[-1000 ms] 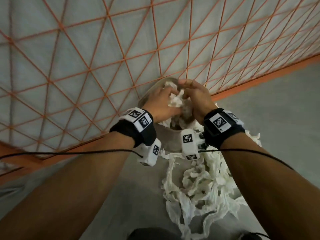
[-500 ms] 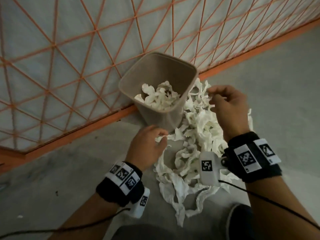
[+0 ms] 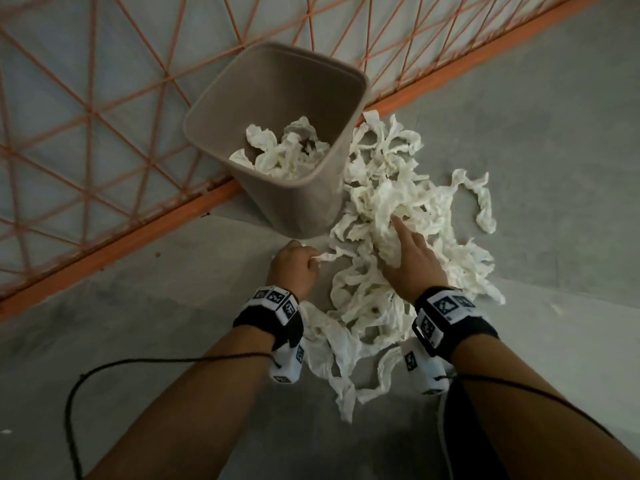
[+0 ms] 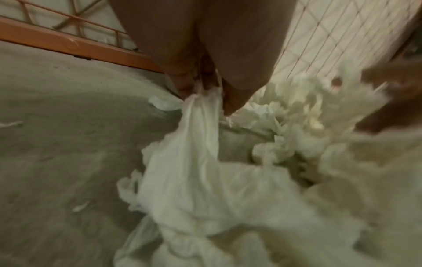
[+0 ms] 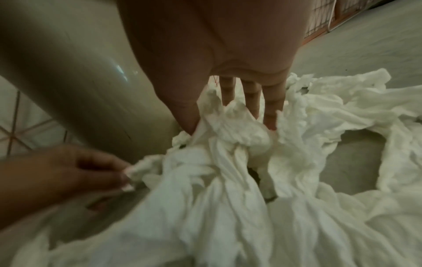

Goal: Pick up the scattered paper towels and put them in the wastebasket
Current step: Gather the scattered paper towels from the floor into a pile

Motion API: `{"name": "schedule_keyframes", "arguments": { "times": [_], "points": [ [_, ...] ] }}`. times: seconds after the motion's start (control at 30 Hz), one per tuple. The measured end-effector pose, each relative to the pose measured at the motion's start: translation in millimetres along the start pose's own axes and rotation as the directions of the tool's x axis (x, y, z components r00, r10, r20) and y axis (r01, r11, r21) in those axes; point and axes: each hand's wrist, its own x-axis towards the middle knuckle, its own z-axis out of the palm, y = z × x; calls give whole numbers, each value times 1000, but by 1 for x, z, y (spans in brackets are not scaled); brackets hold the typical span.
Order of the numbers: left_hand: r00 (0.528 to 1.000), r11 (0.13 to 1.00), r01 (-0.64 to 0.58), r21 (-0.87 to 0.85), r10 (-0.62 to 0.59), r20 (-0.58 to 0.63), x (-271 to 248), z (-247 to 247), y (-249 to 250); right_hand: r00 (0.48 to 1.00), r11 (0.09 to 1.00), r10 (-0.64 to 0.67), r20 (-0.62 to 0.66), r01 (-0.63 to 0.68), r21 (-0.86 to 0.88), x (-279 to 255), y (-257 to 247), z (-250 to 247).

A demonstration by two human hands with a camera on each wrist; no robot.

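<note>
A beige wastebasket [image 3: 294, 209] stands against the fence with crumpled white paper towels [image 3: 284, 154] inside. A large pile of torn paper towels [image 3: 388, 199] lies on the floor to its right and in front. My left hand [image 3: 294, 268] is at the pile's left edge and pinches the end of a towel strip [image 3: 327, 257]; the left wrist view shows that strip [image 4: 200, 130] hanging from the fingertips [image 4: 187, 88]. My right hand [image 3: 408, 261] lies on the middle of the pile, its straight fingers [image 5: 271, 110] and thumb pushed into a clump [image 5: 235, 124].
An orange lattice fence [image 3: 104, 98] with an orange base rail [image 3: 121, 244] runs behind the wastebasket [image 5: 80, 90]. A black cable [image 3: 138, 362] loops over the grey floor at the left. Small paper scraps [image 4: 11, 124] lie further left.
Both hands left the wastebasket after dropping towels in. They came down to the floor pile. The left now pinches a strip, and the right moved from the far edge to the middle.
</note>
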Motion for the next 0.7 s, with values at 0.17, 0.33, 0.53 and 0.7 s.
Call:
{"name": "schedule_keyframes", "arguments": {
  "times": [0.17, 0.33, 0.53, 0.7],
  "points": [
    [977, 970, -64, -233, 13, -213, -26, -35, 5, 997, 998, 33, 67, -29, -62, 9, 2, 8],
    [934, 879, 6, -477, -175, -312, -53, -54, -3, 997, 994, 82, -7, -81, 74, 13, -6, 7],
    [997, 993, 78, -92, -79, -12, -88, -16, 0, 967, 887, 254, 16, -240, 396, 11, -24, -11],
    [970, 987, -76, 140, 40, 242, -102, 26, -8, 952, 881, 292, -91, -231, 412, 10, -24, -15]
  ]
}}
